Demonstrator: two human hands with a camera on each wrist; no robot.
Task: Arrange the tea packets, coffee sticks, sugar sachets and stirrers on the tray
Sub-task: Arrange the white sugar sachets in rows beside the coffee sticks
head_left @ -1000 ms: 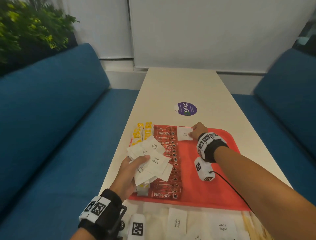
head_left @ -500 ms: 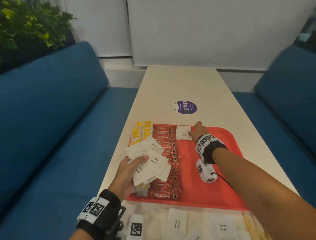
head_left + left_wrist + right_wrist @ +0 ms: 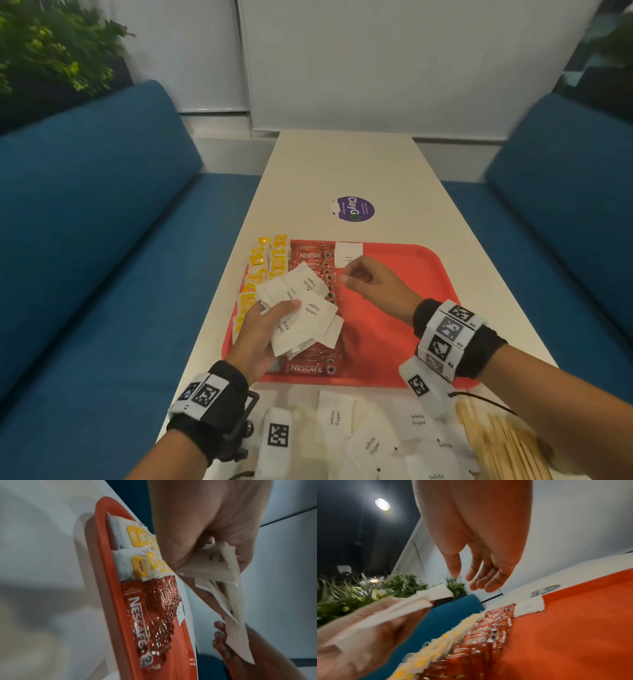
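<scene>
Holding a fanned bundle of sugar sachets (image 3: 301, 308), the left hand (image 3: 263, 329) hovers over the near left part of the red tray (image 3: 404, 329), thumb curled on top of the bundle and fingers beneath it. The right hand (image 3: 371, 282) hangs empty above the tray's middle, fingers loosely bent and apart, holding nothing. The bundle lies just to the left of the right hand, near but apart from it, its loose ends pointing toward that hand, so the right hand is the one placed to draw off the next sachet. One placed sachet (image 3: 348, 254) lies flat at the tray's far edge, just beyond the right hand and beside the far end of the coffee sticks (image 3: 320, 274), which run in a column from far to near. Yellow tea packets (image 3: 265, 260) line the tray's left edge. More loose sachets (image 3: 368, 442) and wooden stirrers (image 3: 503, 442) wait on the table (image 3: 342, 164) in front of the tray, partly cut off by the picture's lower edge. The bundle hides the middle of the coffee column, and how many sachets it holds cannot be told.
</scene>
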